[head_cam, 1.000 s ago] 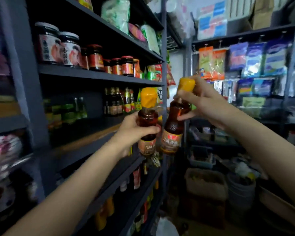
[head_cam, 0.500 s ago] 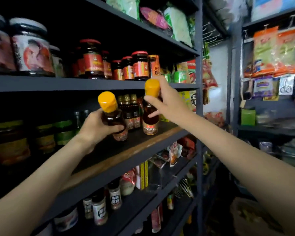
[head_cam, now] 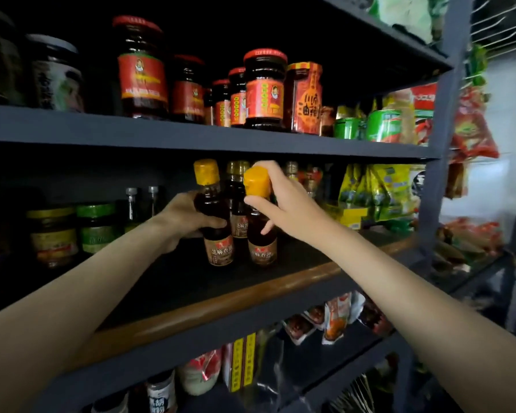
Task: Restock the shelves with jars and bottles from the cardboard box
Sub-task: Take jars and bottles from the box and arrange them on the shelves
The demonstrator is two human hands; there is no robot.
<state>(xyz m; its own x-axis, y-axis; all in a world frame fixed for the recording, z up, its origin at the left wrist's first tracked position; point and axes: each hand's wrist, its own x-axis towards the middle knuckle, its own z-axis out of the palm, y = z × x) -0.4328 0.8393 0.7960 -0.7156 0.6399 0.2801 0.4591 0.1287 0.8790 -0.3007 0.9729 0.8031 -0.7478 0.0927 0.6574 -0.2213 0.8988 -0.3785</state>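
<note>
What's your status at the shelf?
Left hand grips one bottle, right hand the other bottle. Both at the shelf. Nothing blocking.

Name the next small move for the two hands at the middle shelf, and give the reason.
Probably let go of both. The left hand wraps the body of the left bottle, and the right hand holds the right bottle by its yellow cap. Both bottles appear upright with their bases on the middle shelf, in front of similar bottles, so they look placed.
</note>
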